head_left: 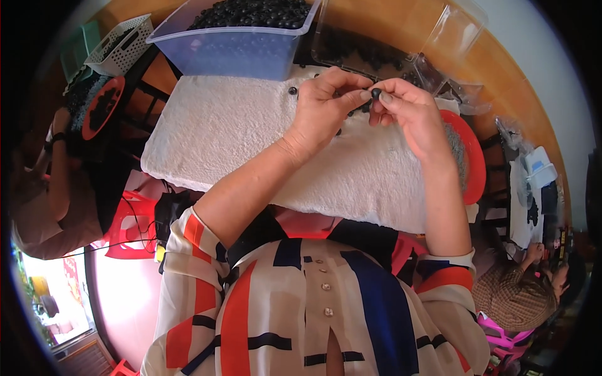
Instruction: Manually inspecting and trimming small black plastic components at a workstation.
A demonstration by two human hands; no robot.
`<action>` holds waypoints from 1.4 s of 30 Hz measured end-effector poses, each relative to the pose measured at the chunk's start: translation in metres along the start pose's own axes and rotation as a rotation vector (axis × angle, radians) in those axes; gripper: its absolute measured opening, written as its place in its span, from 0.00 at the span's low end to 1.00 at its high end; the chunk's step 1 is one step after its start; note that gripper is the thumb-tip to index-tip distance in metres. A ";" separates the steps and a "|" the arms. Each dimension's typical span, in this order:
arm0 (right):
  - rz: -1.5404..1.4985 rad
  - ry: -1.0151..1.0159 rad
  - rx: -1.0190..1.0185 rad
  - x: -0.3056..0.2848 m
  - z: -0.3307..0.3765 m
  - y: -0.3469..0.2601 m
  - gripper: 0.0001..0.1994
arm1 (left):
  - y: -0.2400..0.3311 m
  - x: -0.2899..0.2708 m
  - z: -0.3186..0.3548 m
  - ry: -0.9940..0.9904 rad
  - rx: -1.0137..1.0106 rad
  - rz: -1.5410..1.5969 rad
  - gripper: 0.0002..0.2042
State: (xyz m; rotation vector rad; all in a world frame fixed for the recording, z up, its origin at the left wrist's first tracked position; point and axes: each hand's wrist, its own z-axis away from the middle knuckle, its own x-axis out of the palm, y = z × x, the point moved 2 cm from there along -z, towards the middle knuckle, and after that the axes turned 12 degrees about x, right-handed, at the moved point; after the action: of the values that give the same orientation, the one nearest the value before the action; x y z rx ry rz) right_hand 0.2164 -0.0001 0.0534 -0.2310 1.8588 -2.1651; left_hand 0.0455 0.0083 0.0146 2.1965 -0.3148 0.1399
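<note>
Over the far part of a white towel-covered table (pixel 219 125), both my hands meet at one small black round piece (pixel 376 93), shiny and bead-like. My left hand (pixel 323 106) pinches at its left side with thumb and forefinger. From the right, my right hand (pixel 411 113) closes thumb and fingers on the same piece. Several like pieces lie on the towel below and behind the fingers, partly hidden. One loose black piece (pixel 293 91) rests left of my left hand.
A clear bluish bin (pixel 232 53) heaped with black pieces stands behind the towel. Beside it is a clear tray (pixel 351 47) with more pieces. A red basin (pixel 473 156) sits at the right edge. Other people work at tables on both sides, one near a red plate (pixel 88 128).
</note>
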 end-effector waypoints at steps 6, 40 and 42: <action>0.195 0.104 -0.078 -0.001 0.000 0.005 0.09 | -0.002 0.002 0.001 -0.066 -0.205 0.065 0.08; 1.256 0.217 -0.349 -0.026 0.045 0.042 0.06 | -0.016 -0.007 -0.003 -0.052 -0.374 0.280 0.08; 1.292 0.240 -0.355 -0.026 0.046 0.046 0.07 | -0.016 -0.006 0.000 -0.071 -0.384 0.295 0.08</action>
State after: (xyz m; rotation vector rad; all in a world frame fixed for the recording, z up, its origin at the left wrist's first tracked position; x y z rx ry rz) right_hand 0.2599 -0.0412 0.0173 0.9362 1.6802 -0.9860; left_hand 0.0444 0.0189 0.0010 1.7689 -0.6505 0.1499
